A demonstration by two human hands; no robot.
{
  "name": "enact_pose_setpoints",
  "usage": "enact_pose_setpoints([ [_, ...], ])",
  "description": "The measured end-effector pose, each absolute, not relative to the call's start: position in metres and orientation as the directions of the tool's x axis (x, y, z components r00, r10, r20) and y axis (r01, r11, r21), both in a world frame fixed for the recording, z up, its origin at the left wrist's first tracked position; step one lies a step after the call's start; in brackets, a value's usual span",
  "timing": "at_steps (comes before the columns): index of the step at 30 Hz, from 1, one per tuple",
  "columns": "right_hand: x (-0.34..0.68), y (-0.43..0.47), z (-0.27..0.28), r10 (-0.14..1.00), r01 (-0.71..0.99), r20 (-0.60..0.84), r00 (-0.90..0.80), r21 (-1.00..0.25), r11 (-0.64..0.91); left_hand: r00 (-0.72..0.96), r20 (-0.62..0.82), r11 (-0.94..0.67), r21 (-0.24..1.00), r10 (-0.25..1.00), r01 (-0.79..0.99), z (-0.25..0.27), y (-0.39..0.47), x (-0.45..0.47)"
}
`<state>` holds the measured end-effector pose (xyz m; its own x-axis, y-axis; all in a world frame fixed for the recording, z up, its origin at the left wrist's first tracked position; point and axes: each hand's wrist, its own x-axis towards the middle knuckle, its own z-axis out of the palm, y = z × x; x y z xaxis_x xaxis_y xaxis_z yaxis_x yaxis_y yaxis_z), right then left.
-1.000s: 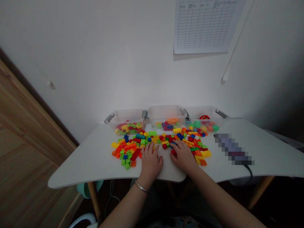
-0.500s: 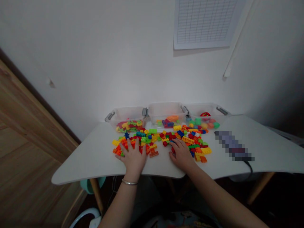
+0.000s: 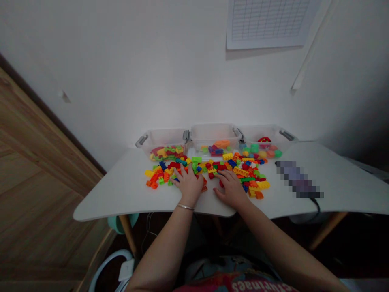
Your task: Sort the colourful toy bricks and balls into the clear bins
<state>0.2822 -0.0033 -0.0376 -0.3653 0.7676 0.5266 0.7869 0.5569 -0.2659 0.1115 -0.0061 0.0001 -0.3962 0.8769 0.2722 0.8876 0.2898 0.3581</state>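
Loose plastic building bricks in many colours lie spread over the white table (image 3: 121,190). My left hand (image 3: 190,186), a silver bangle at its wrist, rests with fingers spread over bricks at the middle of the pile. Orange bricks (image 3: 153,181) and a yellow brick (image 3: 148,173) lie to its left. My right hand (image 3: 231,188) is on the right part of the pile, fingers apart and touching bricks; no brick shows in its grasp. Close to it are a long orange-yellow brick (image 3: 241,171), a green brick (image 3: 247,179) and a yellow brick (image 3: 263,185).
Three clear bins stand along the wall: the left bin (image 3: 165,136) and middle bin (image 3: 214,132) hold brick pieces, the right bin (image 3: 252,134) round coloured pieces. A blurred-out device (image 3: 298,178) with a cable lies at right. A printed chart (image 3: 267,24) hangs above.
My left hand has moved right, toward my right hand, uncovering orange bricks on the left and covering the orange brick near the middle. My right hand stays about where it was. The view has tilted down slightly.
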Motion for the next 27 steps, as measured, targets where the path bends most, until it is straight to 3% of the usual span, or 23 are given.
enact_pose_setpoints([
  [10,0.282,-0.004,-0.038,0.73,0.773,0.557,-0.396,-0.227,0.593,-0.402,0.371,0.179,0.509,0.837,0.842,-0.005,0.008,0.139],
  [14,0.285,-0.005,-0.035,0.704,0.733,0.544,-0.456,-0.22,0.644,-0.387,0.408,0.144,0.512,0.827,0.847,0.005,0.007,0.121],
  [20,0.285,-0.009,-0.028,0.686,0.695,0.503,-0.526,-0.21,0.687,-0.559,0.454,0.364,0.449,0.694,0.816,0.019,0.007,0.041],
  [22,0.284,-0.01,-0.027,0.687,0.691,0.492,-0.535,-0.213,0.691,-0.617,0.407,0.463,0.418,0.673,0.781,0.016,0.01,0.015],
  [27,0.284,-0.009,-0.026,0.685,0.675,0.48,-0.547,-0.231,0.701,-0.598,0.179,0.535,0.301,0.781,0.789,0.008,0.022,-0.019],
])
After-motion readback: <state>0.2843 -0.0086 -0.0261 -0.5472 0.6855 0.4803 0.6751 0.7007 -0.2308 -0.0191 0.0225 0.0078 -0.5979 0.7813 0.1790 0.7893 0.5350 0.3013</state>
